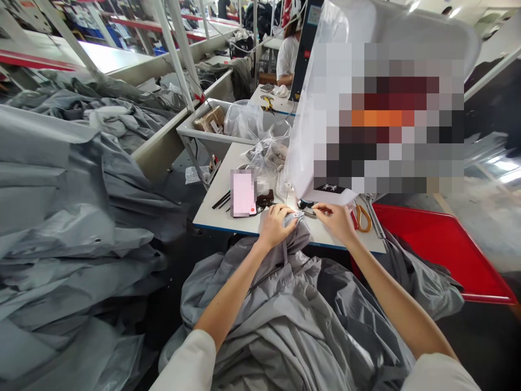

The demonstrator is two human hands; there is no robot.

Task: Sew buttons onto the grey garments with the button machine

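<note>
Grey fabric [285, 309] lies heaped over my lap, and a gathered part of it rises to the front edge of the white table [215, 212]. My left hand [277, 224] is closed on that gathered part, thumb and fingertips beside the lit spot under the white machine [309, 146]. Just to the right, my right hand [336, 218] is closed in a pinch near small dark pieces in front of the machine. Whatever sits between its fingertips is too small to make out. Orange-handled scissors [363, 218] lie right of that hand.
A phone [243, 193] rests left of my hands, beside thin black sticks [222, 199]. Plastic bags [268, 157] sit behind it. A red bin [443, 247] stands at the right. Grey fabric piles [73, 228] fill the left side. Another person [287, 60] sits farther back.
</note>
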